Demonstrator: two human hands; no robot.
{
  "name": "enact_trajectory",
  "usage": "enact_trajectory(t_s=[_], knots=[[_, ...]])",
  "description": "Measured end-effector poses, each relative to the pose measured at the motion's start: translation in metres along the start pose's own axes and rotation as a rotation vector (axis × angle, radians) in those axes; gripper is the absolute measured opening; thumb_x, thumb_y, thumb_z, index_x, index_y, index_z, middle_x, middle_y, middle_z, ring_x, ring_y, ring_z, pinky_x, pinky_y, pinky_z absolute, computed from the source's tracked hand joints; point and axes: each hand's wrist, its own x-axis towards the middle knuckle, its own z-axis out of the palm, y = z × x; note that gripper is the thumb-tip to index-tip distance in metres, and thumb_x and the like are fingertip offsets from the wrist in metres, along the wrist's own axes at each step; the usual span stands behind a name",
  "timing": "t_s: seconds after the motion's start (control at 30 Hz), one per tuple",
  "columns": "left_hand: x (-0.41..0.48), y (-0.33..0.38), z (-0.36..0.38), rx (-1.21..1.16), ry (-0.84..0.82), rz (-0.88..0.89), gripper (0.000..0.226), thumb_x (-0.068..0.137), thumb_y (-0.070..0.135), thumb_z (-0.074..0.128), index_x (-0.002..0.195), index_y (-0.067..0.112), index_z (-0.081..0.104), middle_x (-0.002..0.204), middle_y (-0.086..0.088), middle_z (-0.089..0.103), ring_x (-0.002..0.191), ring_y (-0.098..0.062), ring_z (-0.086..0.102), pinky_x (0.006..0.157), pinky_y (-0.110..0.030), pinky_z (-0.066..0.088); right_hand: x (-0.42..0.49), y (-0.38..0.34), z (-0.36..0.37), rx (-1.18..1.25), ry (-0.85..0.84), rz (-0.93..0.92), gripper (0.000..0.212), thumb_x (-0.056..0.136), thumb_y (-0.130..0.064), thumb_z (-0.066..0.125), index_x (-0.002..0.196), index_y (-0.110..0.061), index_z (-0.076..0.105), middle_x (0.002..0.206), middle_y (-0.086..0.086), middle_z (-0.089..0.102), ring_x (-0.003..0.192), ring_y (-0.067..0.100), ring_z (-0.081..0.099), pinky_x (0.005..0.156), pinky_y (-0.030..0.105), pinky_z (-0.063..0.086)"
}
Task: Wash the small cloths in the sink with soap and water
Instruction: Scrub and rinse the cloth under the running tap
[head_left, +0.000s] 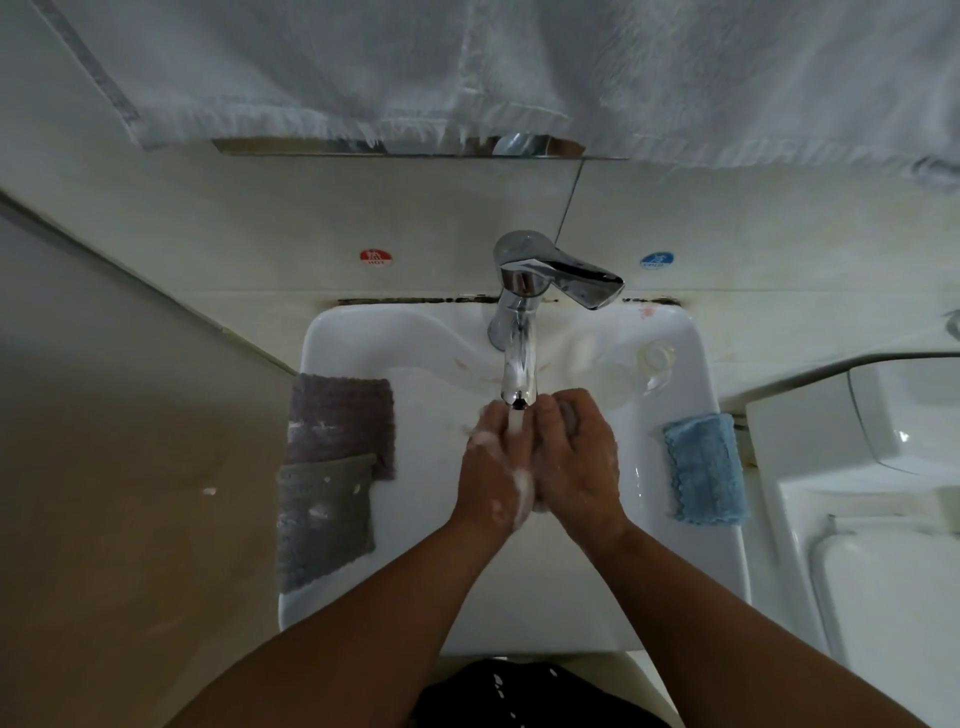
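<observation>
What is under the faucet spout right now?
Running water falls between the sudsy left hand and right hand. The right hand curls round a greyish thing, mostly covered. Whatever lies in the basin below them is hidden.

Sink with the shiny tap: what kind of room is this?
Most likely a bathroom: a white sink with a tap, a towel hanging above it, and what looks like a toilet to the right.
</observation>
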Motion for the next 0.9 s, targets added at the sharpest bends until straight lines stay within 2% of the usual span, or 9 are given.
enact_trajectory(t_s=[0.07, 0.17, 0.37, 0.43, 0.5, 0.6, 0.7, 0.83, 0.9], knots=[[0.009, -0.002, 0.001, 0.026, -0.007, -0.015, 0.035, 0.097, 0.059, 0.048, 0.099, 0.025, 0.056, 0.084, -0.006, 0.069, 0.076, -0.02, 0.071, 0.07, -0.048, 0.062, 0.001, -0.003, -0.001, 0.008, 0.023, 0.028, 0.016, 0.101, -0.027, 0.058, 0.087, -0.018, 0.061, 0.071, -0.008, 0.064, 0.066, -0.002, 0.059, 0.057, 0.007, 0.042], [0.021, 0.0, 0.004, -0.082, 0.019, -0.119, 0.036, 0.087, 0.053, 0.051, 0.088, 0.018, 0.059, 0.079, -0.007, 0.067, 0.077, -0.028, 0.068, 0.072, -0.045, 0.058, 0.003, -0.006, 0.002, 0.026, 0.035, 0.03, 0.017, 0.1, -0.029, 0.058, 0.086, -0.019, 0.059, 0.069, -0.008, 0.063, 0.064, 0.0, 0.058, 0.054, 0.009, 0.042], [0.034, 0.004, 0.001, 0.158, 0.14, -0.03, 0.019, 0.1, 0.039, 0.05, 0.092, 0.023, 0.058, 0.083, 0.007, 0.063, 0.082, -0.015, 0.062, 0.072, -0.031, 0.047, 0.002, -0.009, 0.008, 0.052, -0.013, 0.017, 0.012, 0.099, -0.024, 0.058, 0.087, -0.022, 0.058, 0.068, -0.006, 0.061, 0.06, 0.003, 0.055, 0.053, 0.013, 0.044], [0.038, 0.002, -0.001, 0.131, 0.153, -0.064, 0.021, 0.1, 0.039, 0.049, 0.091, 0.023, 0.057, 0.084, 0.006, 0.063, 0.082, -0.016, 0.061, 0.071, -0.029, 0.045, 0.001, -0.01, 0.011, 0.044, -0.049, 0.007, 0.013, 0.098, -0.019, 0.059, 0.085, -0.023, 0.057, 0.067, -0.006, 0.059, 0.058, 0.005, 0.052, 0.052, 0.015, 0.043], [0.041, -0.004, -0.005, 0.024, 0.156, -0.164, 0.024, 0.095, 0.05, 0.047, 0.086, 0.029, 0.057, 0.086, 0.003, 0.065, 0.085, -0.022, 0.064, 0.076, -0.036, 0.051, -0.004, -0.012, 0.016, 0.068, -0.102, 0.01, 0.013, 0.097, -0.026, 0.063, 0.085, -0.024, 0.057, 0.066, -0.01, 0.06, 0.058, 0.005, 0.055, 0.052, 0.017, 0.045], [0.04, -0.017, -0.014, -0.124, 0.051, -0.259, 0.023, 0.099, 0.046, 0.044, 0.096, 0.03, 0.059, 0.093, 0.004, 0.067, 0.095, -0.024, 0.066, 0.072, -0.033, 0.056, -0.014, -0.012, 0.022, 0.031, -0.201, 0.002, 0.017, 0.098, -0.04, 0.062, 0.097, -0.023, 0.059, 0.077, -0.006, 0.068, 0.066, 0.007, 0.066, 0.056, 0.02, 0.054], [0.027, -0.013, -0.019, -0.153, -0.06, -0.267, 0.02, 0.105, 0.03, 0.046, 0.1, 0.017, 0.06, 0.085, 0.0, 0.068, 0.084, -0.023, 0.068, 0.058, -0.023, 0.056, -0.016, -0.008, 0.021, -0.026, -0.213, -0.02, 0.016, 0.099, -0.036, 0.06, 0.095, -0.022, 0.055, 0.076, -0.005, 0.065, 0.064, 0.008, 0.065, 0.057, 0.018, 0.051], [0.001, -0.003, -0.009, -0.275, -0.119, -0.273, 0.037, 0.094, 0.049, 0.055, 0.108, 0.014, 0.058, 0.101, -0.013, 0.069, 0.092, -0.032, 0.072, 0.073, -0.052, 0.062, 0.005, 0.006, 0.016, -0.136, -0.069, 0.085, 0.009, 0.099, -0.03, 0.054, 0.094, -0.023, 0.055, 0.082, -0.008, 0.062, 0.077, 0.012, 0.061, 0.071, 0.029, 0.047], [-0.002, -0.007, -0.01, -0.189, -0.06, -0.194, 0.032, 0.093, 0.048, 0.058, 0.099, 0.017, 0.058, 0.093, -0.003, 0.068, 0.093, -0.025, 0.07, 0.072, -0.033, 0.061, 0.002, 0.005, 0.019, -0.012, -0.04, 0.209, 0.011, 0.097, -0.027, 0.058, 0.087, -0.024, 0.058, 0.078, -0.005, 0.066, 0.078, 0.017, 0.067, 0.072, 0.035, 0.053]])
